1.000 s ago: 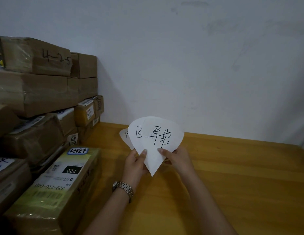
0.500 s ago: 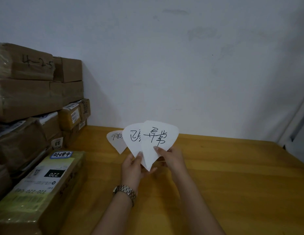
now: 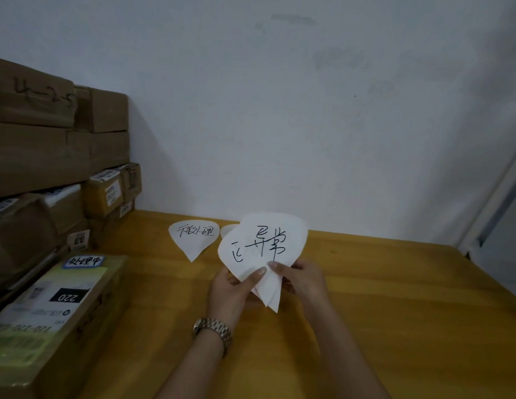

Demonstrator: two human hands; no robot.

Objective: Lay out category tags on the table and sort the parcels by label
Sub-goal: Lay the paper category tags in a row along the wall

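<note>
Thumbs of left hand (image 3: 233, 295) and right hand (image 3: 306, 280) pinch overlapped paper tags (image 3: 262, 243) above table (image 3: 395, 298).

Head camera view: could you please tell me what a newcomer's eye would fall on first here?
The white paper tags with bold handwriting stand out first, fanned at the centre and pinched by the left hand and right hand above the wooden table. Behind them a written tag lies flat on the table, and brown parcels are stacked along the left.
</note>
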